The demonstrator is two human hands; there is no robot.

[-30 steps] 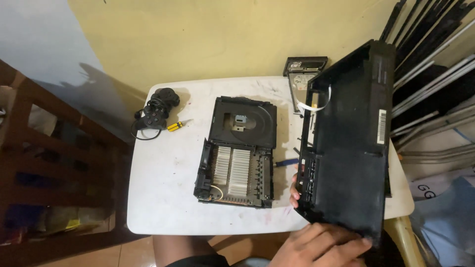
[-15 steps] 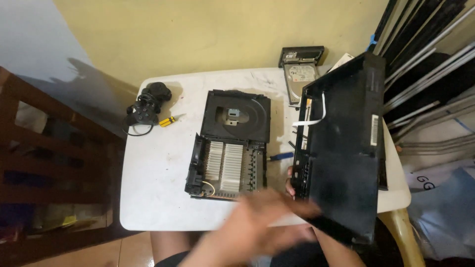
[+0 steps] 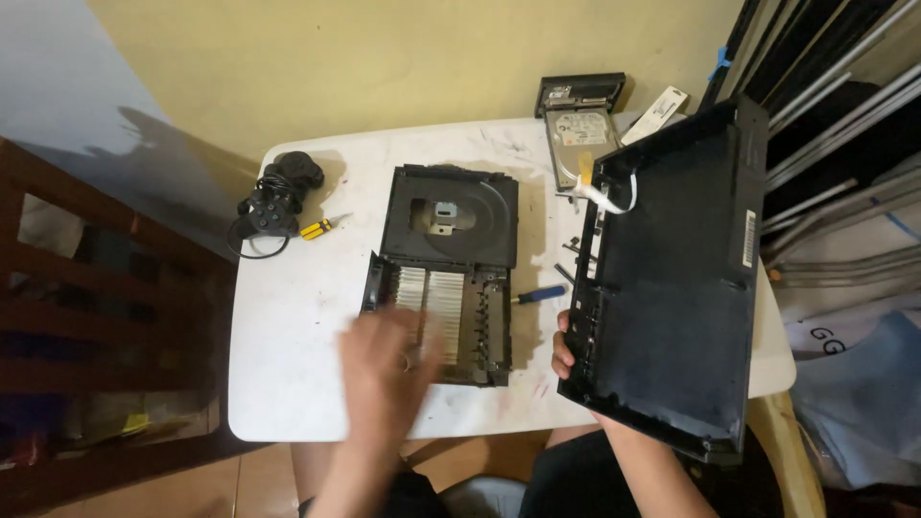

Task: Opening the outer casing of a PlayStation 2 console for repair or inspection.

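An opened black console chassis (image 3: 446,230) lies on the white table (image 3: 297,326), showing a disc drive at the far end and metal fins at the near end. My left hand (image 3: 384,374), blurred by motion, hovers over its near left corner with fingers spread and nothing in it. My right hand (image 3: 564,350) grips the left edge of the large black console cover (image 3: 672,288), which is tilted up on the right side of the table. A white ribbon cable (image 3: 614,197) hangs at the cover's top edge.
A black game controller (image 3: 278,197) and a yellow screwdriver (image 3: 317,228) lie at the far left. A blue screwdriver (image 3: 537,294) sits between chassis and cover. A hard drive (image 3: 580,134) rests at the back. Wooden furniture (image 3: 86,317) stands left, dark metal rods (image 3: 835,144) right.
My left hand left the near edge of the black cover and swept left, now over the chassis. The cover stays tilted in my right hand.
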